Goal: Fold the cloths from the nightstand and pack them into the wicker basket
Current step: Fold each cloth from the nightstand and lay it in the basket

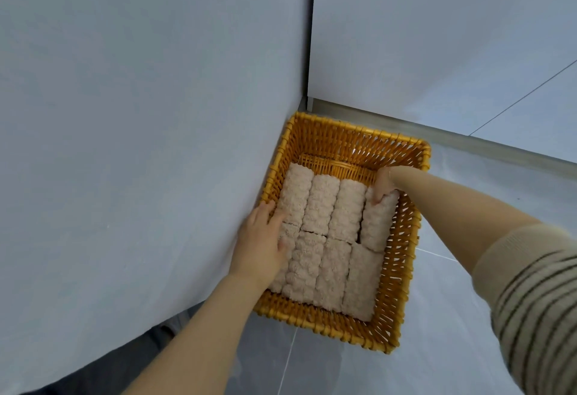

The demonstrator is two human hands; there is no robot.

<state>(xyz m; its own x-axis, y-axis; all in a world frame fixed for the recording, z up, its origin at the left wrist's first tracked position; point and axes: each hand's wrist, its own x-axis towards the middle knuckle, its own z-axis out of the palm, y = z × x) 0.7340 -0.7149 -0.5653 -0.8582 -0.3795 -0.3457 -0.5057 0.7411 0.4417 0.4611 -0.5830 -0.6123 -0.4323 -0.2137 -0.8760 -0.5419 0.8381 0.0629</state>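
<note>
Right fingers: curled over the far end of one folded cloth (376, 223), pinching it; that cloth sits tilted at the right end of the far row, its near end riding up over the near row.
Right hand (383, 183): reaches down inside the wicker basket (395, 273) near its right wall, wrist bent, forearm bare up to a striped beige sleeve (530, 294).
Left fingers: lie nearly straight and flat across the leftmost cloths, pressing on them and holding nothing.
Left hand (260, 243): palm down over the basket's left edge, forearm bare, coming in from the lower left.
Cloths counted: eight fuzzy beige folded cloths in all, four in the far row (321, 204) and four in the near row (331, 273), packed side by side.
Basket counted: one, rectangular, orange-yellow wicker; a strip of its bottom shows beyond the far row.
Surface: the basket stands on a grey tiled floor (468, 316).
Room: a pale blue-grey panel (140, 129) touches the basket's left side; a pale wall (437, 35) with a baseboard runs behind it.
</note>
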